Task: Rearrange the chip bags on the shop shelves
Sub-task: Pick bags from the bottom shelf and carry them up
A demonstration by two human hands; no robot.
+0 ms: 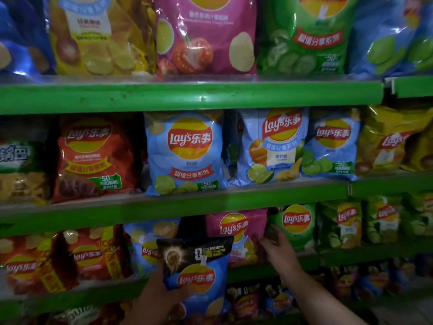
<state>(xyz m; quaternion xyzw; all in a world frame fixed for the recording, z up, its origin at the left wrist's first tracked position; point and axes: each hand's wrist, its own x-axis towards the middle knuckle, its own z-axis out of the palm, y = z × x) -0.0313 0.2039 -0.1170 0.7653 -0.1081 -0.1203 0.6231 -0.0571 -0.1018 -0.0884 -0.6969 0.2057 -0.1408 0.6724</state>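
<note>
My left hand (156,294) grips a blue chip bag with a black top (196,273) by its left edge, held upright in front of the third shelf. My right hand (276,247) reaches into that shelf, fingers at the right edge of a pink chip bag (236,228) and next to a green chip bag (296,225); whether it grips the pink bag is unclear. Behind the held bag stands a light blue bag (145,245).
Green shelf rails (187,95) run across at several heights. Large bags fill the top shelf, red and light blue lime bags (185,153) the middle one. Red bags (89,254) stand left on the third shelf, green ones (339,224) right. Darker bags sit below.
</note>
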